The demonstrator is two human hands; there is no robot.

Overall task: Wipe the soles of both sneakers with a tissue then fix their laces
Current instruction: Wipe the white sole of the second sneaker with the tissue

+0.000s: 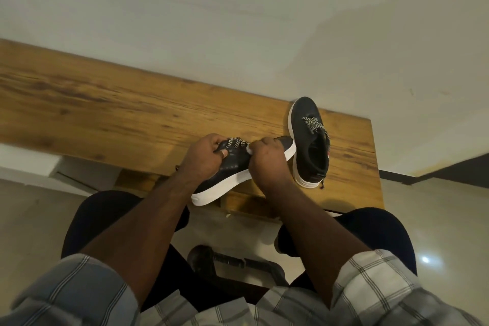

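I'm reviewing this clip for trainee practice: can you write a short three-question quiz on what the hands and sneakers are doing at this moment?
1. True or false: both sneakers are being held.
2. Which hand has a bit of white tissue showing at its fingers? A) left B) right
3. Where does the far sneaker stand?

Key:
1. False. The left hand and right hand both hold the near sneaker at its laces; the far one is untouched.
2. B.
3. Upright on the wooden table, near its right end, toe pointing away from the person.

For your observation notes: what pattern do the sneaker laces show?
Black-and-white zigzag laces, clearest in the head view.
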